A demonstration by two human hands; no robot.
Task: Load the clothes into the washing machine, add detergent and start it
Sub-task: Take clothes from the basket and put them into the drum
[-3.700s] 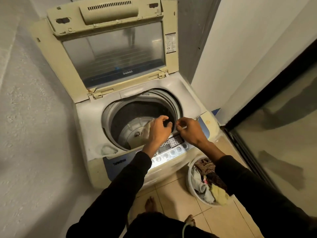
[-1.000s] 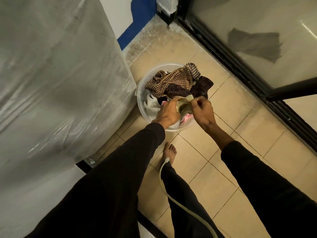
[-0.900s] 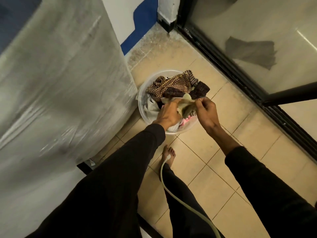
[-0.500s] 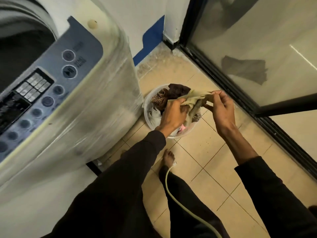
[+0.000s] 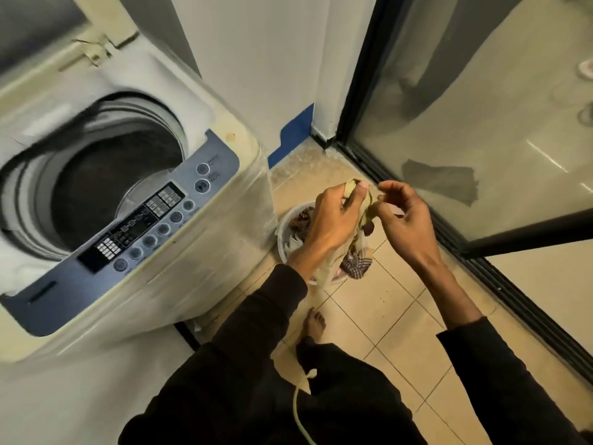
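Writing on washing machine [image 5: 179,216] panel [image 5: 134,232] blurred, unreadable.

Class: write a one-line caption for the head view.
Both hands lift a yellowish garment from the basket beside the open washing machine.

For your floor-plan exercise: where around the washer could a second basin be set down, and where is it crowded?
Bare tiles lie between the basin, the door track and the foot. The gap between washing machine and basin is tight; both hands hold a garment above it.
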